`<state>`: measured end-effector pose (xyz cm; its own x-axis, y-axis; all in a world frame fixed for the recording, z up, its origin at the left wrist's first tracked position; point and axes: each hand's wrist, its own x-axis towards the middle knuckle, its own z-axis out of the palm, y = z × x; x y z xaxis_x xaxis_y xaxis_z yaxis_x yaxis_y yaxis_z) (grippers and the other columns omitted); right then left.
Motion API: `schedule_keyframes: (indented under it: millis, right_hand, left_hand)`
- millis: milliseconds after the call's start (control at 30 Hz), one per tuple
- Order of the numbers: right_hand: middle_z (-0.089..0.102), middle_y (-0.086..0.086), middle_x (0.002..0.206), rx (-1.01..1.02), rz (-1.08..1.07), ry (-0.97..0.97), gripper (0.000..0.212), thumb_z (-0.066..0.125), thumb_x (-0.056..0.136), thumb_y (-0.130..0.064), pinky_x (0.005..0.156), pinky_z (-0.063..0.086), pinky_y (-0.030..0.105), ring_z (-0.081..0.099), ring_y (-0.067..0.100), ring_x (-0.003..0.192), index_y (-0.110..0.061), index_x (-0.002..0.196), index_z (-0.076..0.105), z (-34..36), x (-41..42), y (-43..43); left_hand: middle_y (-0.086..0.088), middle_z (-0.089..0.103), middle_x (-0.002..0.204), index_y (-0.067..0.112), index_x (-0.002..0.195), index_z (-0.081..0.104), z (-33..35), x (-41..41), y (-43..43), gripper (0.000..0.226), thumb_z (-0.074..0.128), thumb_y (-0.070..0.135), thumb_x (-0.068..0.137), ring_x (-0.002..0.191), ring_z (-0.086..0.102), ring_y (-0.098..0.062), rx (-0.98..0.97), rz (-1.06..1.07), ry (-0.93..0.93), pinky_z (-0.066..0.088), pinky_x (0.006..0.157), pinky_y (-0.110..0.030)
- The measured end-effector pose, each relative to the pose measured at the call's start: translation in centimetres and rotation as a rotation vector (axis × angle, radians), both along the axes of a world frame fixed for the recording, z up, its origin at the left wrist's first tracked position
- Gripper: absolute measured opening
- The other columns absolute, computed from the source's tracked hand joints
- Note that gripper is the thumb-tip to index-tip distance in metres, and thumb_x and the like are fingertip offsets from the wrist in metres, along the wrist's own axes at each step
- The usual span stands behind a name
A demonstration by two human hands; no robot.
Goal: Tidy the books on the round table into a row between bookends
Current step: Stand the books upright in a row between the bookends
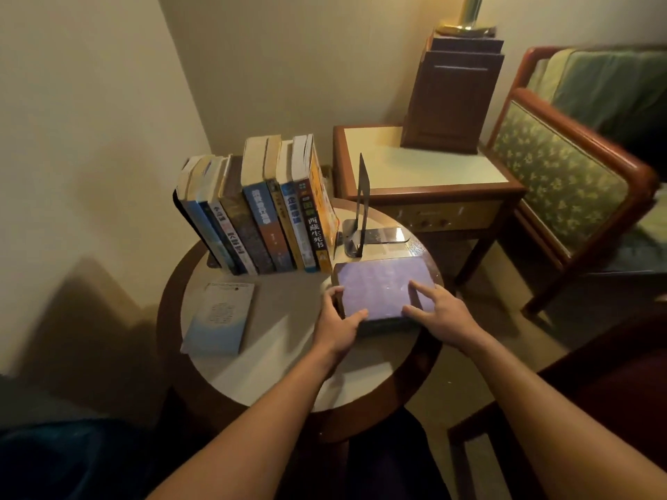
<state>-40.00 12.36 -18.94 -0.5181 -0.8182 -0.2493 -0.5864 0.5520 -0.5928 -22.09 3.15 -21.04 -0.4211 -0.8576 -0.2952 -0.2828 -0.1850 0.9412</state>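
The round table [281, 359] carries a row of books [267, 211] standing at its back, spines facing forward; the row leans left onto a dark bookend [195, 229] at its left end. A second bookend [362, 211] stands upright just right of the row, a gap between it and the last book.

A purple book [382, 283] lies flat at the table's right front edge, in front of that second bookend; both hands are on it. The left hand [339, 321] grasps its near left corner, fingers curled over the left edge and thumb on the cover; the right hand [445, 315] lies loose on the near right corner, fingers stretched across the cover and thumb along the near edge.

A pale blue book [220, 315] lies flat at the left front, apart from the hands.

Behind stands a side table [426, 175] bearing a wooden box [451, 99]; an armchair [563, 175] sits to its right.
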Motion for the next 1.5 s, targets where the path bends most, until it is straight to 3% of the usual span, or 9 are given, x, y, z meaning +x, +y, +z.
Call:
schedule_keyframes:
  millis: [233,633,900,1000,1133,1200,1333,1433,1500]
  right_hand:
    - [0.024,0.003,0.163,-0.098,-0.091,-0.249,0.061,0.064,0.092,-0.051,0.114,0.032,0.05,0.024,0.031,0.148,-0.039,0.148,0.044,-0.9,-1.3,0.6]
    - [0.035,-0.002,0.158,-0.198,-0.191,-0.429,0.044,0.067,0.092,-0.045,0.117,0.03,0.049,0.028,0.027,0.147,-0.04,0.135,0.058,0.2,0.1,1.4]
    - [0.056,-0.005,0.135,-0.332,-0.205,-0.83,0.031,0.076,0.088,-0.027,0.103,0.05,0.05,0.055,0.022,0.121,-0.038,0.117,0.073,3.1,3.5,-0.3]
    - [0.059,-0.005,0.131,-0.357,-0.212,-0.704,0.033,0.078,0.086,-0.024,0.086,0.058,0.033,0.058,0.018,0.115,-0.032,0.118,0.073,4.6,5.4,-1.4]
    - [0.054,-0.005,0.127,-0.451,-0.169,-0.586,0.032,0.069,0.093,-0.011,0.064,0.053,0.015,0.056,0.013,0.106,-0.024,0.123,0.07,6.1,8.3,-2.3]
    - [0.056,-0.002,0.129,-0.467,-0.1,-0.502,0.038,0.065,0.095,-0.009,0.068,0.06,0.023,0.061,0.016,0.106,-0.024,0.13,0.067,6.5,9.7,-3.0]
    - [0.063,0.007,0.124,-0.486,0.125,0.135,0.041,0.069,0.092,-0.011,0.071,0.061,0.04,0.063,0.027,0.106,-0.027,0.13,0.067,6.0,12.1,-4.1]
    - [0.059,0.01,0.128,-0.494,0.225,0.294,0.047,0.065,0.095,-0.015,0.072,0.061,0.037,0.063,0.032,0.11,-0.03,0.14,0.057,6.1,13.2,-4.1]
    - [0.051,0.012,0.141,-0.437,0.245,0.313,0.064,0.06,0.099,-0.027,0.08,0.061,0.037,0.059,0.031,0.118,-0.032,0.156,0.032,6.7,13.8,-4.2]
  left_hand:
    - [0.004,0.056,0.124,0.034,0.109,0.058,1.1,-1.1,-0.2,0.012,0.062,0.032,0.098,0.117,0.054,-0.021,0.013,-0.012,0.045,0.051,0.099,-0.047]
    - [-0.002,0.049,0.135,0.037,0.117,0.064,3.5,0.2,-0.7,0.03,0.066,0.017,0.095,0.121,0.053,-0.028,0.069,-0.088,0.118,0.052,0.101,-0.049]
    - [-0.006,0.049,0.134,0.03,0.128,0.063,4.9,6.7,-1.3,0.04,0.058,0.005,0.096,0.114,0.059,-0.033,0.392,-0.022,0.44,0.058,0.073,-0.038]
    - [-0.008,0.048,0.132,0.033,0.127,0.062,4.6,8.9,-1.4,0.041,0.055,0.005,0.098,0.111,0.056,-0.033,0.493,0.007,0.475,0.059,0.071,-0.042]
    - [-0.01,0.049,0.135,0.035,0.126,0.06,3.9,10.8,-1.1,0.039,0.057,0.008,0.097,0.117,0.054,-0.034,0.551,0.096,0.433,0.049,0.094,-0.051]
    - [-0.006,0.056,0.135,0.033,0.125,0.06,4.3,11.1,-0.9,0.037,0.058,0.01,0.096,0.113,0.057,-0.023,0.462,0.125,0.348,0.048,0.086,-0.039]
    - [-0.001,0.053,0.141,0.033,0.139,0.049,5.9,11.5,-1.5,0.041,0.054,0.018,0.101,0.112,0.053,-0.015,0.19,0.086,0.16,0.043,0.08,-0.029]
    - [0.004,0.044,0.144,0.032,0.146,0.046,7.5,11.5,-1.9,0.044,0.053,0.024,0.103,0.127,0.043,-0.013,0.034,0.019,0.153,0.04,0.087,-0.011]
    - [0.004,0.043,0.149,0.032,0.147,0.046,8.2,11.2,-2.2,0.045,0.054,0.03,0.102,0.128,0.042,-0.009,-0.041,-0.02,0.181,0.038,0.09,-0.011]
